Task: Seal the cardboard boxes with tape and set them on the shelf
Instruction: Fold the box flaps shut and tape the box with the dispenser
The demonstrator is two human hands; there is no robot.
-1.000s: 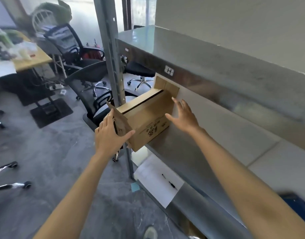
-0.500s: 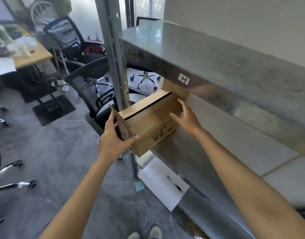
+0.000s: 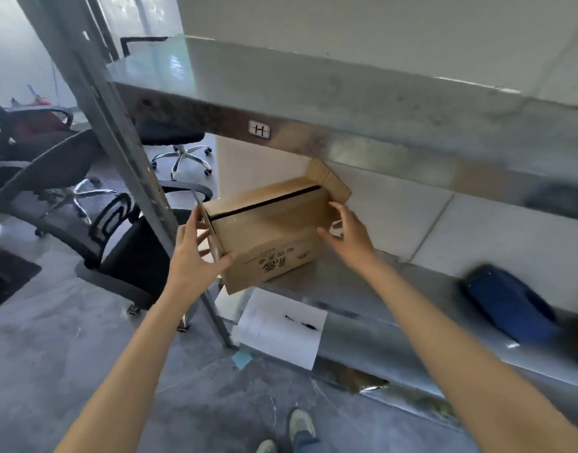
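Cardboard box (image 3: 268, 237) is slid further onto shelf (image 3: 320, 289).
Its end is pinched by left hand (image 3: 189, 259); right hand (image 3: 346, 237) is spread, easing off; nearly placed.

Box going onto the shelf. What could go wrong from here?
A near corner of the cardboard box appears to overhang the front edge of the shelf; if the left hand lets go, it may tip off.
Both end flaps stand open and a dark gap runs along the top; no tape is visible, so it may be shelved unsealed.
The raised right flap could snag the upper shelf.
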